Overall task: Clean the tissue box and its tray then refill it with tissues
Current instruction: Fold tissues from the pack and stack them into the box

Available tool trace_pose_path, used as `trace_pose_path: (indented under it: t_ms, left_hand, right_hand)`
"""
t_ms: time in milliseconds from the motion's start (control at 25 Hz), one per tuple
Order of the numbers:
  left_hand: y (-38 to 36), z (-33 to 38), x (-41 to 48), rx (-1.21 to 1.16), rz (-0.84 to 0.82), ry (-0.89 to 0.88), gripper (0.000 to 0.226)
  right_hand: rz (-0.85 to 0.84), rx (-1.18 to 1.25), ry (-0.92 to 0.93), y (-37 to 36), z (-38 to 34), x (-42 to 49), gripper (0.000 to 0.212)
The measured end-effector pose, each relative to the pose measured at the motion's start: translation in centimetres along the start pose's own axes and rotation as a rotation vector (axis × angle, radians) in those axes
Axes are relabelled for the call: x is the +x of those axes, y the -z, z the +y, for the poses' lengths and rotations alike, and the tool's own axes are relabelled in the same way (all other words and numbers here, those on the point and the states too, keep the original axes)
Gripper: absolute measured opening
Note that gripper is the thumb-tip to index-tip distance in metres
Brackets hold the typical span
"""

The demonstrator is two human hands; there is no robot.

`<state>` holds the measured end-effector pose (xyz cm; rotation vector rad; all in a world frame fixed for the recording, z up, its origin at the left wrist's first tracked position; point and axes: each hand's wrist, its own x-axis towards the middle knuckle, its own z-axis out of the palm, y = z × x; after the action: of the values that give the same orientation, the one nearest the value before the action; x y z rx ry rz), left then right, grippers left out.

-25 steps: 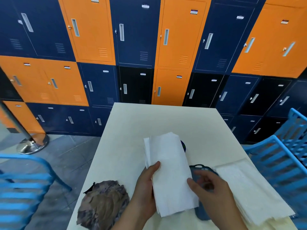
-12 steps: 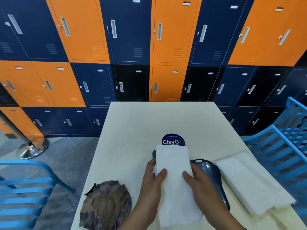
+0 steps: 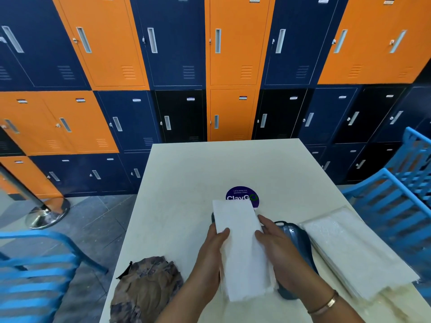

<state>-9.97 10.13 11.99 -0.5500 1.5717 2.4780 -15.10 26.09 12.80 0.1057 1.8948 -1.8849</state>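
Observation:
A thick stack of white tissues (image 3: 241, 250) lies lengthwise at the near middle of the cream table (image 3: 186, 183). My left hand (image 3: 211, 257) grips its left edge, thumb on top. My right hand (image 3: 278, 248) grips its right edge, thumb on top as well. A dark blue tissue box part (image 3: 296, 238) lies just right of the stack, partly hidden by my right hand. A dark edge (image 3: 212, 217) shows under the stack's far left corner; what it belongs to is hidden.
A plastic-wrapped pack of white tissues (image 3: 349, 250) lies at the right edge. A mottled brown cloth (image 3: 147, 290) sits near left. A purple round sticker (image 3: 242, 196) marks the table beyond the stack. Blue chairs (image 3: 396, 194) flank both sides; lockers stand behind.
The stack came down from a tilted, raised hold onto the spot beside the blue part. My right hand moved from the box part onto the stack's right edge.

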Motion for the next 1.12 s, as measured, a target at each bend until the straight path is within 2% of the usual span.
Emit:
trace_pose_path:
  t_ms: [120, 200, 280, 400, 560, 640, 680, 760, 800, 920, 1000, 1120]
  left_hand:
    - [1.5, 0.7, 1.0, 0.186, -0.032, -0.008, 0.056]
    - [2.0, 1.4, 1.6, 0.292, -0.013, -0.048, 0.047]
    - [2.3, 2.3, 1.9, 0.384, 0.015, -0.166, 0.033]
    - [3.0, 3.7, 2.5, 0.502, 0.056, -0.437, 0.026]
    - [4.5, 4.1, 4.1, 0.697, 0.044, -0.729, 0.038]
    - [5.5, 3.2, 5.0, 0.907, 0.057, -0.89, 0.037]
    - [6.1, 2.6, 5.4, 1.057, 0.039, -0.985, 0.035]
    - [7.1, 1.3, 6.3, 1.318, -0.114, -1.1, 0.029]
    - [7.4, 1.0, 6.6, 1.44, -0.166, -1.112, 0.026]
    - [7.5, 0.6, 7.0, 1.584, -0.316, -1.109, 0.025]
    - [7.7, 0.1, 7.6, 1.649, -0.443, -1.155, 0.033]
    - [7.7, 0.6, 8.4, 1.625, -0.465, -1.127, 0.037]
  right_hand:
    - [-0.017, 0.059, -0.037, 0.5, -0.3, 0.7, 0.042]
    - [-0.028, 0.047, -0.039, 1.0, -0.5, 1.4, 0.041]
    - [-0.028, -0.01, 0.03, 1.4, -1.2, 2.0, 0.037]
    - [0.013, -0.088, 0.251, 1.7, -3.1, 2.4, 0.032]
    - [-0.023, -0.2, 0.565, 2.4, -2.8, 3.8, 0.035]
    - [-0.023, -0.412, 0.791, 3.6, -1.1, 4.9, 0.036]
    - [-0.024, -0.56, 0.898, 4.2, -0.1, 5.5, 0.035]
    - [-0.047, -0.811, 1.051, 5.6, 1.7, 6.7, 0.035]
    - [-0.069, -0.915, 1.108, 6.0, 2.4, 7.2, 0.033]
    - [-0.132, -1.113, 1.248, 6.6, 3.8, 8.2, 0.022]
    - [-0.138, -1.17, 1.273, 6.6, 3.8, 8.6, 0.02]
    - [-0.135, -1.169, 1.155, 6.3, 3.5, 8.7, 0.034]
